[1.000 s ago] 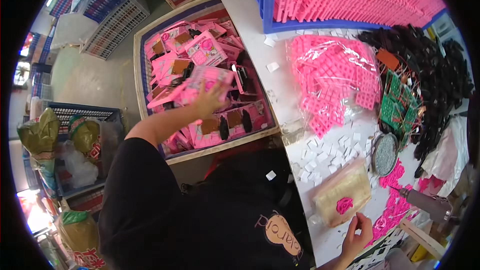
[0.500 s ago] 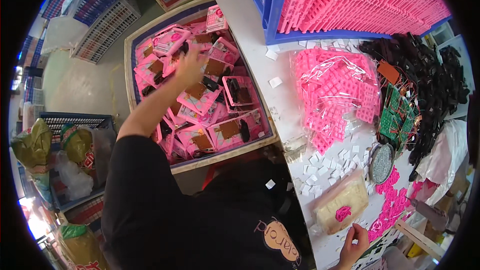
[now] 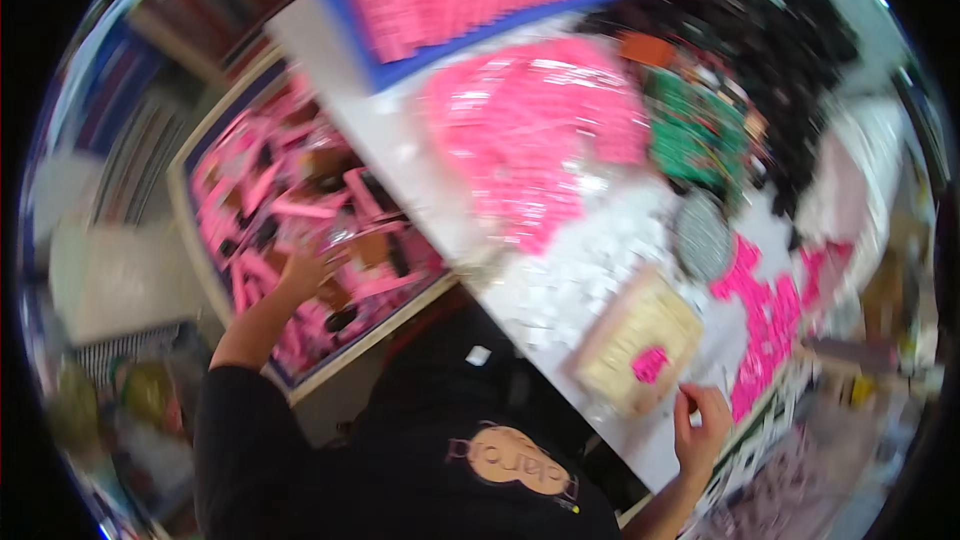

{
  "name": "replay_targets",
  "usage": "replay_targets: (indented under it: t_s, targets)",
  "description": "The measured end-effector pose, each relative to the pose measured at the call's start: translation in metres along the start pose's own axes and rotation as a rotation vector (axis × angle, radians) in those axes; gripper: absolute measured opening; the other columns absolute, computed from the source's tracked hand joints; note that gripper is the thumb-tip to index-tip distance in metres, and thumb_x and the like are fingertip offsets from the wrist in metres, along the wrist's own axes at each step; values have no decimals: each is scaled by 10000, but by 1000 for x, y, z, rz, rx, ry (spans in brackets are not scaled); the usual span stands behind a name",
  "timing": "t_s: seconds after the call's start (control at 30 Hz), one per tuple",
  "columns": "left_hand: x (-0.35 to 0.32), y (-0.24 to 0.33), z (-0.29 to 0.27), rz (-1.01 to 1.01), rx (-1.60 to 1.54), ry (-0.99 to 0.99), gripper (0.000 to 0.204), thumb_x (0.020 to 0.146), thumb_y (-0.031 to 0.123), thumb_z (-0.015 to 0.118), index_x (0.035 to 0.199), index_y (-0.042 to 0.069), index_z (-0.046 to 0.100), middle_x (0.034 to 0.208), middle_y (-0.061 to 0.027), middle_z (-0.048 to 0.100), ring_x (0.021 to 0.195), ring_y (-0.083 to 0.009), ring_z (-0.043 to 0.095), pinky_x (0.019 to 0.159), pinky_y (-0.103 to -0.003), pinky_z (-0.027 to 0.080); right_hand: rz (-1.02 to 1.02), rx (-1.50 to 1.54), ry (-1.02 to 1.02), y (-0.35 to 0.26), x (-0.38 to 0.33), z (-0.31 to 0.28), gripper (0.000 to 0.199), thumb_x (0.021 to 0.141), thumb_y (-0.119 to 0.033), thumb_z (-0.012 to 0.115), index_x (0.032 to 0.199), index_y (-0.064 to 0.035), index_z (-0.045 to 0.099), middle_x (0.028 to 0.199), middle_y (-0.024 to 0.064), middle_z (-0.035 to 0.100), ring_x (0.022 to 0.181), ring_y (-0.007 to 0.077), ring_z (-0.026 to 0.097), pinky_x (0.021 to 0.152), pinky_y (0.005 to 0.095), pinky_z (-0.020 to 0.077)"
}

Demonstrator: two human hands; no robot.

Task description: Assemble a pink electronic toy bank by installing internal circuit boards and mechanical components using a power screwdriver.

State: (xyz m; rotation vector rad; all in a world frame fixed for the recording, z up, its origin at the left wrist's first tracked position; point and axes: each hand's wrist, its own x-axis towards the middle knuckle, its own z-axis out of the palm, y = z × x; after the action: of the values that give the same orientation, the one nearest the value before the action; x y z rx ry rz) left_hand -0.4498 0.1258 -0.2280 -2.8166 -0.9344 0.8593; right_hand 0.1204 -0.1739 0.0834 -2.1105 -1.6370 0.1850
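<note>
My left hand [image 3: 308,275] is low over the near part of a bin [image 3: 375,330] heaped with pink toy-like units [image 3: 270,202] that have brown and black parts. Motion smears its fingers, and I cannot make out whether it grips a unit. On the white table my right hand [image 3: 704,424] is raised with its fingers curled in a pinch; anything between the fingertips is too small to tell. Just left of it lies a cream-coloured block in clear plastic [image 3: 622,340], with a small bundle of bright pink loops [image 3: 650,364] on top.
Bagged pink grid pieces [image 3: 530,130], white squares [image 3: 560,285], a round grey dish [image 3: 702,238], green circuit boards [image 3: 690,125], black parts [image 3: 770,50] and pink loops [image 3: 765,330] cover the table. A blue crate [image 3: 450,47] stands at the back. Crates line the left side.
The whole view has turned and blurred. My left hand has come back from the bin's far part to its near part. The right hand stays by the cream block, fingers still curled.
</note>
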Motion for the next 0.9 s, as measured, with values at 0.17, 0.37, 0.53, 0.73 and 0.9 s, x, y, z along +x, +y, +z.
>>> replay_targets:
  t_s: [0.17,0.37,0.53,0.73,0.9]
  targets:
    - [6,-10,-66,121,-87,-330,854,648,663,794,1347,209,611,1476,-91,497,1369,-360,429,1076,-584,382,162,-35,271,35,-14,-26,150,840,70,673,976,8,685,744,84,620,610,153,570,591,275,445]
    - [49,41,-438,601,-698,-227,391,824,393,779,1057,84,726,923,-125,708,890,-319,680,850,-391,525,-11,401,974,79,-6,-40,537,891,-13,685,1384,25,474,1270,128,578,1088,200,569,928,338,476]
    - [134,107,-517,553,-544,677,170,828,181,721,914,59,639,919,-127,653,898,-317,644,749,-414,513,-84,714,712,67,87,-50,581,875,-6,641,1411,24,417,1333,188,577,1147,261,614,979,397,503]
    - [144,244,-459,1161,-553,561,319,782,185,768,1058,66,661,1109,-83,650,1063,-297,607,911,-435,482,23,778,591,56,88,-33,593,857,12,735,1391,26,479,1301,127,610,1116,197,612,933,354,503]
    - [114,276,-424,1100,-357,547,490,779,330,768,1171,59,656,1242,-76,600,1220,-254,515,1050,-450,393,170,359,497,51,20,18,582,774,-87,782,1303,-3,554,1271,149,590,1155,289,552,942,406,470]
